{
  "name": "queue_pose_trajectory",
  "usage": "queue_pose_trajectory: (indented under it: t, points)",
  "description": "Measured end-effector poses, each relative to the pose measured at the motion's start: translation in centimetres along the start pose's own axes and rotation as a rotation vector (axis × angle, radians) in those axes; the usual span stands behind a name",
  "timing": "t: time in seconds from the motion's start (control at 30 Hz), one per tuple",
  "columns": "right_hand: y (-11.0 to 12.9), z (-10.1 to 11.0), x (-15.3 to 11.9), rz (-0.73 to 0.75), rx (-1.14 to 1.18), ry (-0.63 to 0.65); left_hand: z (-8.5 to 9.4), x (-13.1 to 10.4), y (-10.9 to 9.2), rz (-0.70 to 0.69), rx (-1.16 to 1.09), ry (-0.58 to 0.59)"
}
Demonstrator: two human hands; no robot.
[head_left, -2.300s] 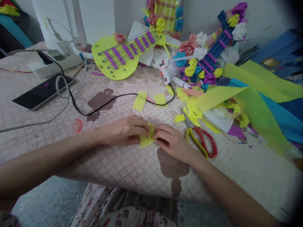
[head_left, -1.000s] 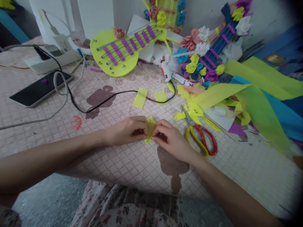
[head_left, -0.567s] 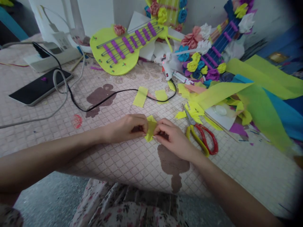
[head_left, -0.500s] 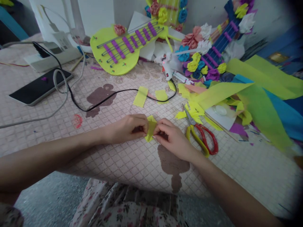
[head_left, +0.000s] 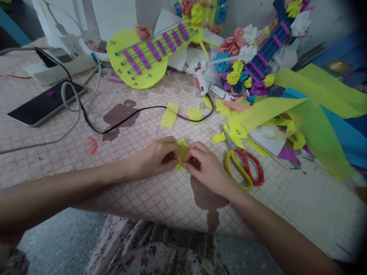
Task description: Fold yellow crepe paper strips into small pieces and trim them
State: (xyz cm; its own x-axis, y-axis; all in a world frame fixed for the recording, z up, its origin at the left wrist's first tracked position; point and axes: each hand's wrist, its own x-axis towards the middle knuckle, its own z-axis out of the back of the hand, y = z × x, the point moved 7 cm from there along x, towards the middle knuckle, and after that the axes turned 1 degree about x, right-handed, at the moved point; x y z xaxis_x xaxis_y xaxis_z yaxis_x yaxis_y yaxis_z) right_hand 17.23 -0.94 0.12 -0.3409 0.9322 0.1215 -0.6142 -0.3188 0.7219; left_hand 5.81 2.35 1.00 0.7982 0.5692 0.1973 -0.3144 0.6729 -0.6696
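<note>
Between my two hands, just over the patterned tablecloth, is a small piece of yellow crepe paper (head_left: 182, 151) with folded edges. My left hand (head_left: 156, 157) pinches its left side between thumb and fingers. On the right side, the fingertips of my right hand (head_left: 207, 165) pinch it as well. Scissors (head_left: 235, 152) with one yellow and one red handle lie to the right of my right hand, blades slightly apart. Beyond my hands lie a yellow paper rectangle (head_left: 169, 115) and a smaller yellow piece (head_left: 195, 114).
A white glue gun (head_left: 202, 82) stands behind, its black cord (head_left: 123, 123) running left across the cloth. A yellow paper guitar (head_left: 140, 63) and a blue one (head_left: 262, 63) lean at the back. Crepe strips (head_left: 315, 130) pile up on the right; a phone (head_left: 43, 105) lies left.
Both hands stay close together on the yellow paper, with small finger shifts; its lower edge looks more folded in. The whole view has shifted slightly.
</note>
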Motion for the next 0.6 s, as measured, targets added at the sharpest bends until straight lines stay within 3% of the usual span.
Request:
queue_pose_trajectory:
  t: [0.6]
  points:
    - [0.19, -0.09, 0.12, -0.004, -0.03, -0.025, -0.29, -0.13, 0.05, 0.009, 0.038, -0.027]
